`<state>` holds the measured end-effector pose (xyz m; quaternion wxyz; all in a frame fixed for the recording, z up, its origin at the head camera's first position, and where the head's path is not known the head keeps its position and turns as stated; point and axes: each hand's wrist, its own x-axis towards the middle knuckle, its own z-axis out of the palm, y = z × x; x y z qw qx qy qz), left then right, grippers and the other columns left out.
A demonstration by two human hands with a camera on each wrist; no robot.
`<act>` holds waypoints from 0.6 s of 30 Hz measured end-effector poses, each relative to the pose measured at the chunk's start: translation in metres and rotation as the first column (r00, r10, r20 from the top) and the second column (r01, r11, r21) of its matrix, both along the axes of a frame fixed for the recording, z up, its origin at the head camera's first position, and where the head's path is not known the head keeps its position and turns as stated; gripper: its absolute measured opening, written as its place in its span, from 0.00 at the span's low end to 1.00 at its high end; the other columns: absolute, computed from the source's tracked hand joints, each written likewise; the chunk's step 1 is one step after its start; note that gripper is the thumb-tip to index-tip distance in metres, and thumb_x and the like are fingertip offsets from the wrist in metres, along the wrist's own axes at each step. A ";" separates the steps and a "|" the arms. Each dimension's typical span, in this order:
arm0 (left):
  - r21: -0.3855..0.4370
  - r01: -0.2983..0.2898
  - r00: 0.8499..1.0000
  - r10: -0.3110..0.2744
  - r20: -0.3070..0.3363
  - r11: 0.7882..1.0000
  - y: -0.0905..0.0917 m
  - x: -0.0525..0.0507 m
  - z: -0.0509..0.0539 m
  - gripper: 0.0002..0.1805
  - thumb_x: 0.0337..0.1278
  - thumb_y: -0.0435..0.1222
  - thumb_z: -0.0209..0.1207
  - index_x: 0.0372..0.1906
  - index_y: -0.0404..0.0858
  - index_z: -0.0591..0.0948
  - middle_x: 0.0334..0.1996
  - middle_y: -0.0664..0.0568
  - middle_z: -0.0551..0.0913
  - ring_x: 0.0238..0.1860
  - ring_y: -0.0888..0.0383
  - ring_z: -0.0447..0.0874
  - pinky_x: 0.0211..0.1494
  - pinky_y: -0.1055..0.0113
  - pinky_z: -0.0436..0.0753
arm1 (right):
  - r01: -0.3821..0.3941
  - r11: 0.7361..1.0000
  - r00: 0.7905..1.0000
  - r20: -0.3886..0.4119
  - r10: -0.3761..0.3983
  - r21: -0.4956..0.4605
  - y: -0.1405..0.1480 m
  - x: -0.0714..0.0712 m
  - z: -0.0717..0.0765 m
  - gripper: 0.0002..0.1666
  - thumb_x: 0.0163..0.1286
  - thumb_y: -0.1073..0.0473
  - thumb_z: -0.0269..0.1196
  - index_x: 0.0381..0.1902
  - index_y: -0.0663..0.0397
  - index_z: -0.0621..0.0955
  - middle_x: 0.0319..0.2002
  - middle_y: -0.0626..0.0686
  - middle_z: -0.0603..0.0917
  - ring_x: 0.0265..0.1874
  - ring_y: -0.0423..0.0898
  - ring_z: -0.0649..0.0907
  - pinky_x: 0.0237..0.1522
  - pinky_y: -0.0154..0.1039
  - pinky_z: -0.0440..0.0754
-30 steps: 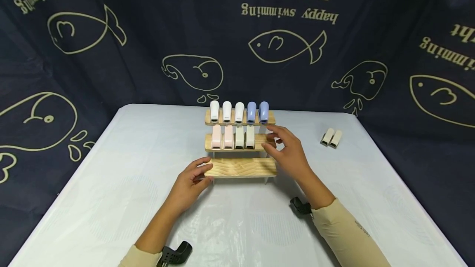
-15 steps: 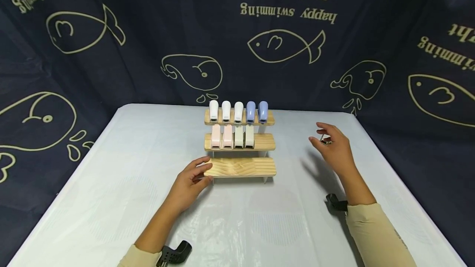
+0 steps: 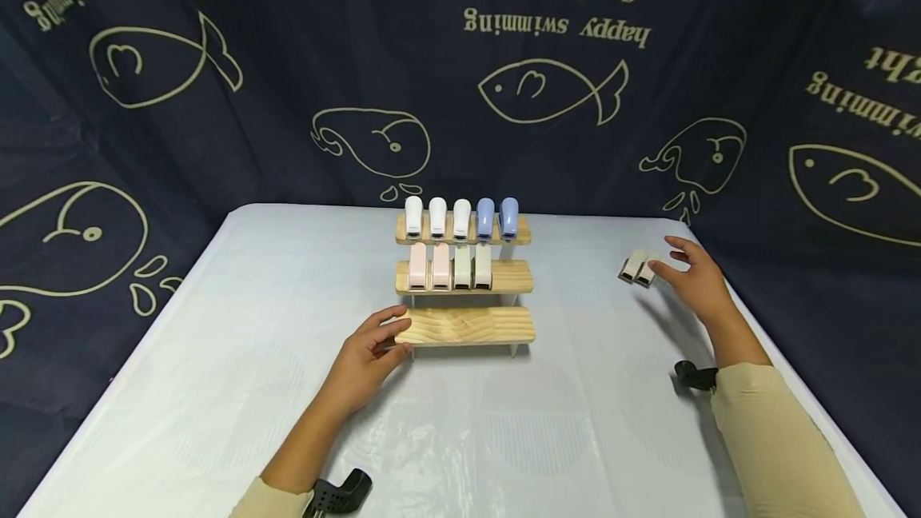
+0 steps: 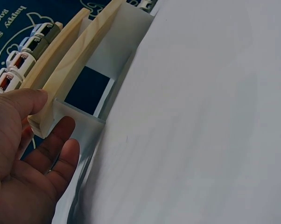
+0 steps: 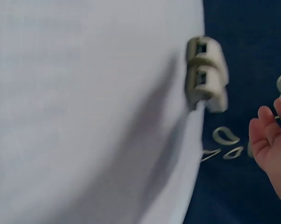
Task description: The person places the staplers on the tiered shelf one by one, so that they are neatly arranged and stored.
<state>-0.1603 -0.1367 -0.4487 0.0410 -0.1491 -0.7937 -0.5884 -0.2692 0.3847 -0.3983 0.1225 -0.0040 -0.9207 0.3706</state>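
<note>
My left hand (image 3: 367, 354) holds the left end of the lowest board (image 3: 468, 326) of a three-tier wooden rack. In the left wrist view, the thumb (image 4: 33, 100) lies against the board's edge, one finger is partly hidden behind it, and other fingers bend loosely below. At the right, two cream mini staplers (image 3: 633, 264) stand side by side on the table. My right hand (image 3: 698, 286) is just right of them, thumb and fingers spread, holding nothing. In the right wrist view, a gap shows between that hand (image 5: 277, 147) and the cream staplers (image 5: 208, 79).
White staplers (image 3: 437, 218) and blue staplers (image 3: 485, 218) line the top board. Pink staplers (image 3: 418, 266) and cream staplers (image 3: 483, 266) fill the middle board's left part; its right end (image 3: 514, 276) is bare wood. A dark printed curtain (image 3: 288, 158) hangs behind the white table (image 3: 216, 326).
My right hand has moved from beside the rack's middle board out to the right, past the two loose cream staplers. My left hand has stayed at the lowest board.
</note>
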 end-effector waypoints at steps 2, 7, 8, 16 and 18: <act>-0.002 -0.001 1.000 0.001 0.000 1.000 0.000 0.000 0.000 0.22 0.62 0.29 0.65 0.61 0.30 0.79 0.68 0.48 0.71 0.50 0.53 0.83 0.54 0.67 0.82 | -0.013 0.999 0.999 0.045 0.014 -0.031 0.008 -0.006 -0.007 0.42 0.73 0.50 0.62 0.75 0.63 0.60 0.72 0.70 0.61 0.66 0.70 0.66 0.53 0.57 0.75; -0.018 -0.003 1.000 0.003 -0.009 1.000 -0.001 -0.001 -0.001 0.22 0.62 0.30 0.65 0.61 0.30 0.79 0.68 0.48 0.71 0.50 0.53 0.83 0.54 0.66 0.82 | -0.025 0.998 0.989 0.143 0.033 -0.057 0.016 -0.018 -0.021 0.46 0.73 0.48 0.62 0.76 0.65 0.56 0.72 0.71 0.59 0.66 0.71 0.65 0.59 0.63 0.71; -0.022 -0.004 1.000 0.004 -0.013 1.000 -0.002 -0.001 0.000 0.22 0.62 0.29 0.65 0.61 0.29 0.79 0.68 0.47 0.71 0.50 0.53 0.83 0.54 0.66 0.82 | -0.022 0.999 0.987 0.158 0.029 -0.046 0.016 -0.019 -0.023 0.46 0.73 0.48 0.61 0.76 0.66 0.55 0.71 0.73 0.60 0.66 0.72 0.65 0.59 0.63 0.72; -0.031 -0.008 1.000 0.007 -0.011 0.999 -0.001 -0.003 -0.001 0.22 0.61 0.29 0.66 0.60 0.30 0.80 0.68 0.50 0.72 0.51 0.53 0.83 0.54 0.66 0.82 | -0.020 1.000 0.970 0.242 0.015 0.017 0.014 -0.031 -0.034 0.51 0.74 0.51 0.60 0.77 0.68 0.45 0.73 0.74 0.54 0.66 0.71 0.66 0.61 0.62 0.71; -0.024 -0.003 1.000 0.003 -0.005 1.000 -0.001 -0.002 -0.001 0.22 0.61 0.29 0.66 0.60 0.30 0.80 0.68 0.50 0.71 0.51 0.53 0.83 0.54 0.66 0.82 | -0.017 0.999 0.970 0.244 0.009 0.029 0.013 -0.033 -0.036 0.51 0.74 0.52 0.60 0.77 0.68 0.43 0.74 0.74 0.52 0.66 0.71 0.65 0.63 0.62 0.69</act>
